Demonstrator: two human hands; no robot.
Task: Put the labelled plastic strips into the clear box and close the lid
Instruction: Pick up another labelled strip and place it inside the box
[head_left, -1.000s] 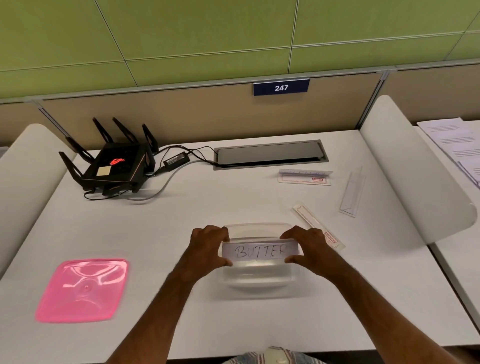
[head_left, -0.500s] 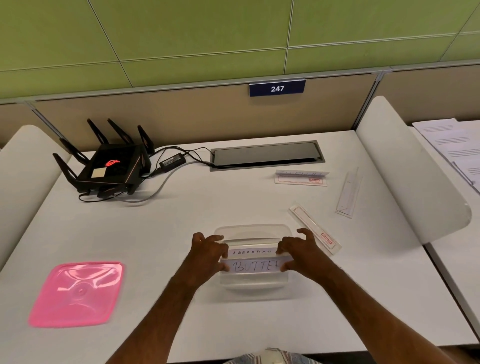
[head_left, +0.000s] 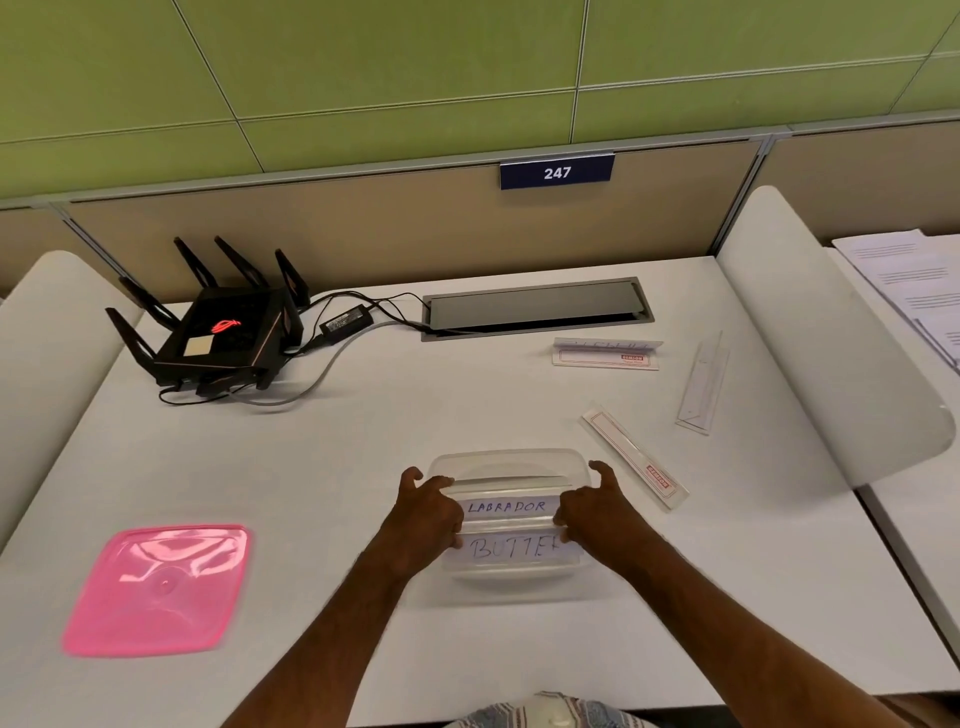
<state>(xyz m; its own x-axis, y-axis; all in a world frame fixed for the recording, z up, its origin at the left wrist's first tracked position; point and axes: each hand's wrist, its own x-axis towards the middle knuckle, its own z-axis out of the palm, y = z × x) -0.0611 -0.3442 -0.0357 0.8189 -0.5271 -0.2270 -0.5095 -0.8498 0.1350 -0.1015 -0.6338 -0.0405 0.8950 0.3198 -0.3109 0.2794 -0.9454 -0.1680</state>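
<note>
The BUTTER strip (head_left: 511, 548) has come down from above the rim into the clear box (head_left: 506, 460) at the near centre of the bench (head_left: 363, 467), uncovering a LABRADOR strip (head_left: 506, 506) just beyond it. The left hand (head_left: 428, 519) and right hand (head_left: 592, 514) remain pinched on its ends. Three strips, the nearest (head_left: 634, 460) just right of the box, await packing; the pink lid (head_left: 158, 590) lies well left.
</note>
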